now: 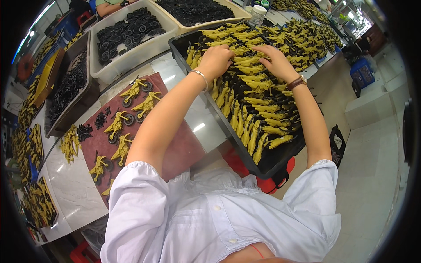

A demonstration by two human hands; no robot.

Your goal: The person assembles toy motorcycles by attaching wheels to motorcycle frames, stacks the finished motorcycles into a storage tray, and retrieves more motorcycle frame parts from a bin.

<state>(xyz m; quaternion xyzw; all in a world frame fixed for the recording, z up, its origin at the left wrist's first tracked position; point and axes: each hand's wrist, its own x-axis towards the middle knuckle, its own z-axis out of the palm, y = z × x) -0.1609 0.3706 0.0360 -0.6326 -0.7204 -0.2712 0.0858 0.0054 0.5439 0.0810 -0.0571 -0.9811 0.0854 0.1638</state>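
Observation:
A deep black tray [240, 144] holds rows of yellow toy motorcycles [258, 101] packed close together. Over its far left part, my left hand [215, 62] is bent down with the fingers curled in among the pieces; what they grip, if anything, is hidden. My right hand [277, 62] reaches in from the other side, thumb and fingers apart, touching or just above the yellow toys. Left of the tray, a maroon mat [175, 149] bears several yellow toy motorcycles with black wheels [144, 105], partly covered by my left forearm.
Beyond the mat stand a white bin [94, 65] of black wheels [131, 33] and a grey bin [55, 127] of small black parts. Another pale bin [175, 28] sits at the back, near a clear jar [258, 15]. More yellow toys [302, 39] are heaped behind the tray. A red stool [274, 179] shows underneath.

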